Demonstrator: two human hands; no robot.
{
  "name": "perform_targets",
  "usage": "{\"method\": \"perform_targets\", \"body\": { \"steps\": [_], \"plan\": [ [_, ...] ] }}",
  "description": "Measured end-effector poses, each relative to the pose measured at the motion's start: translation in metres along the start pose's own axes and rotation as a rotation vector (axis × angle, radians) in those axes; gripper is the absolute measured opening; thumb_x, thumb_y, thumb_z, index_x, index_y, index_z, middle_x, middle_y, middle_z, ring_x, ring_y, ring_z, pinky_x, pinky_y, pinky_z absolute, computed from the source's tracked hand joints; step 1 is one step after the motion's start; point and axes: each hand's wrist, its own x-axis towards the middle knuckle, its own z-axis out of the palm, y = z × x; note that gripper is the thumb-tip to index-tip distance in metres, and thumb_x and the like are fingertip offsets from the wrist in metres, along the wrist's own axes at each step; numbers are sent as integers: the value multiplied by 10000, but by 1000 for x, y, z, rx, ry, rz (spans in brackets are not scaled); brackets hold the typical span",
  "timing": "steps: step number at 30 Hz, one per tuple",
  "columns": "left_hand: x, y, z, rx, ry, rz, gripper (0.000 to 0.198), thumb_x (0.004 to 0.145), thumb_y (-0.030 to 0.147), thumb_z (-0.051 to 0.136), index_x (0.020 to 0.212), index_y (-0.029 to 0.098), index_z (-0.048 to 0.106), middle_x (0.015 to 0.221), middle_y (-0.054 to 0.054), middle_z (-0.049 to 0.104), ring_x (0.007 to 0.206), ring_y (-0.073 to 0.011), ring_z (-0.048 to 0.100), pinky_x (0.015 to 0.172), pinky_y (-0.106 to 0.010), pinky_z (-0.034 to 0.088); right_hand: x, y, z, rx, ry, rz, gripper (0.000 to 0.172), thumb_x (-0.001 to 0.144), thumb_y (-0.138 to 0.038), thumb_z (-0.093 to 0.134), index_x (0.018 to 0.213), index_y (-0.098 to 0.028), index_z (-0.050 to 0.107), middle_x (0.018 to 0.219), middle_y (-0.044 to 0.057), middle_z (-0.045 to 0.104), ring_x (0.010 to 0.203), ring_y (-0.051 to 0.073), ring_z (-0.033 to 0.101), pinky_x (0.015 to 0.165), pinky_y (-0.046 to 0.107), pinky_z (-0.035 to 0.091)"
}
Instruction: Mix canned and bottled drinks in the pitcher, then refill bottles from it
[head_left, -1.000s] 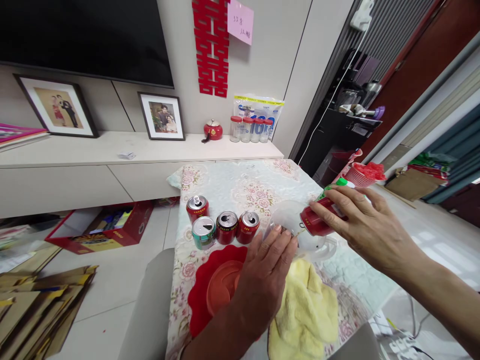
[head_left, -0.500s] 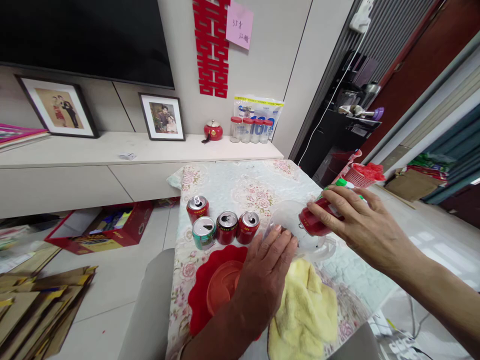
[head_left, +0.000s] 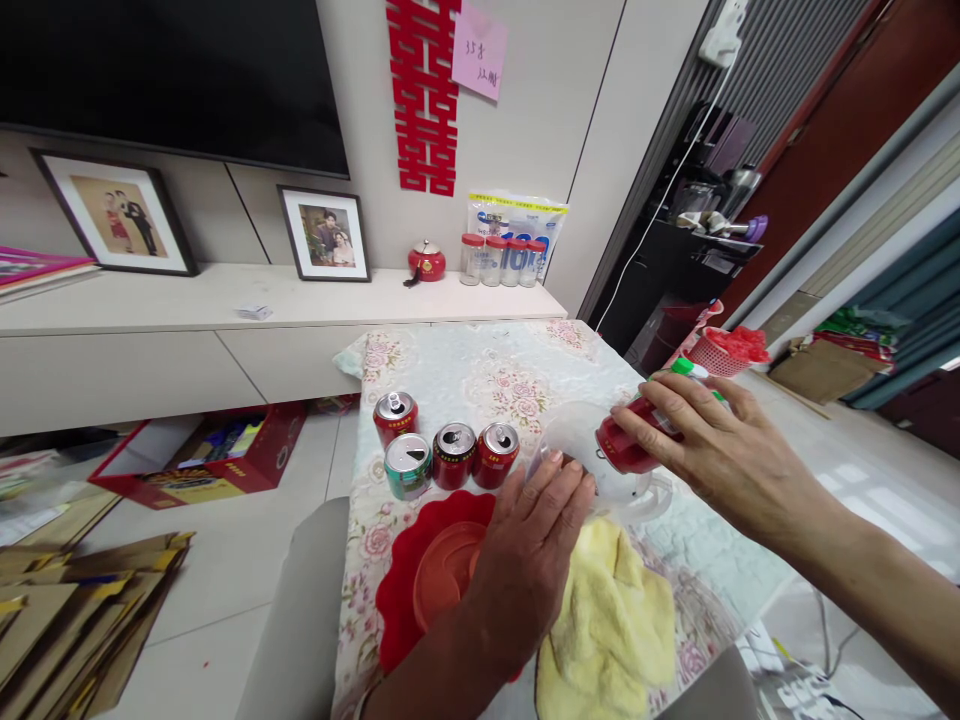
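My right hand (head_left: 705, 425) is wrapped around a red drink can (head_left: 634, 437), which tilts top-down over a clear plastic jug (head_left: 574, 425). My left hand (head_left: 536, 540) is closed against the jug's near left side, fingers together; part of the jug is hidden behind it. Left of the jug, two red cans (head_left: 495, 455) (head_left: 453, 457) stand upright with opened tops. A green can (head_left: 408, 467) and another red can (head_left: 395, 417) are beside them. Under my left forearm lies a red scalloped plate (head_left: 401, 590), partly covered.
A crumpled yellow cloth (head_left: 607, 620) lies at the near side of the flowered tablecloth (head_left: 517, 350). Behind my right hand shows a green bottle cap (head_left: 682, 367). Several red-lidded jars (head_left: 491, 262) and a red pot (head_left: 427, 262) stand on the white cabinet.
The red can in my right hand has shifted very slightly left. My left hand and the other cans stay in place.
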Motion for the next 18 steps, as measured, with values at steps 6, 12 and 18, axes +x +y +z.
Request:
{"method": "perform_targets", "body": {
  "steps": [6,12,18],
  "plan": [
    [0,0,0,-2,-24,7,476,1028,-14,357,1393,112,636,1385,-62,778,1352,-265,690,1068,-483,635,0,-2,-2,4,11,2,416,1014,-44,452,1392,-198,534,1325,182,670,1264,368,605,997,551,484],
    [1,0,-2,9,-38,10,498,1006,-31,367,1406,115,624,1401,-63,768,1378,-264,669,1087,-485,627,1,-5,-2,13,33,-9,436,991,-15,463,1385,-187,535,1317,183,686,1257,367,616,1006,563,483],
    [-1,-1,-1,11,-42,9,477,1030,-12,366,1412,113,623,1398,-62,771,1371,-263,676,1084,-483,632,-2,-7,-2,21,31,9,472,980,9,485,1410,-182,525,1333,191,684,1264,378,621,1024,589,473]
  ]
}}
